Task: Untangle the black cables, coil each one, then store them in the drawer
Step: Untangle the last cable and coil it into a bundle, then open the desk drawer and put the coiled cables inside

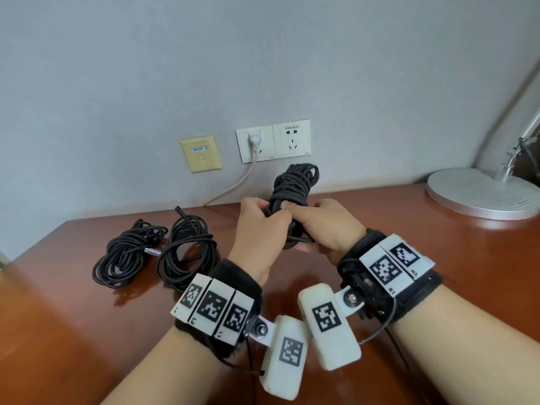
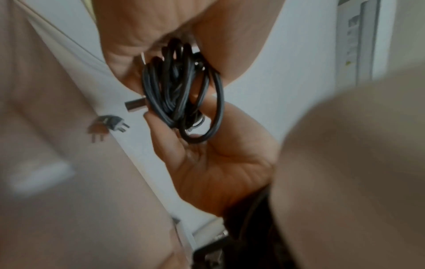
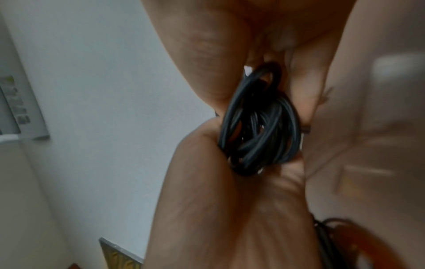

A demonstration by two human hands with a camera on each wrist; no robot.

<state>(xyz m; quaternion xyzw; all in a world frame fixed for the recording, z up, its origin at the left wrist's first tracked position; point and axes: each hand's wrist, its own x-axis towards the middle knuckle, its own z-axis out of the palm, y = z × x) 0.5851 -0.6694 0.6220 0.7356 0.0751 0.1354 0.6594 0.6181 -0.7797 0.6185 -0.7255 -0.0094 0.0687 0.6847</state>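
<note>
A bundled black cable [image 1: 293,187] stands upright above the desk, gripped between both hands. My left hand [image 1: 258,222] wraps its fingers round the bundle's lower part from the left. My right hand [image 1: 327,222] grips the same bundle from the right, thumb pressed on the strands. The wrist views show the black loops [image 2: 181,94] [image 3: 260,131] squeezed between fingers and palms, with a metal plug end [image 2: 134,105] sticking out. Two more coiled black cables lie on the desk at the left: one [image 1: 125,254] with a silver plug, the other [image 1: 188,249] beside it. No drawer is in view.
The wooden desk [image 1: 87,317] meets a grey wall. Wall sockets [image 1: 273,140] hold a white plug with a beige cord running down. A yellowish network plate [image 1: 200,153] sits to their left. A round silver lamp base [image 1: 482,192] stands at the back right.
</note>
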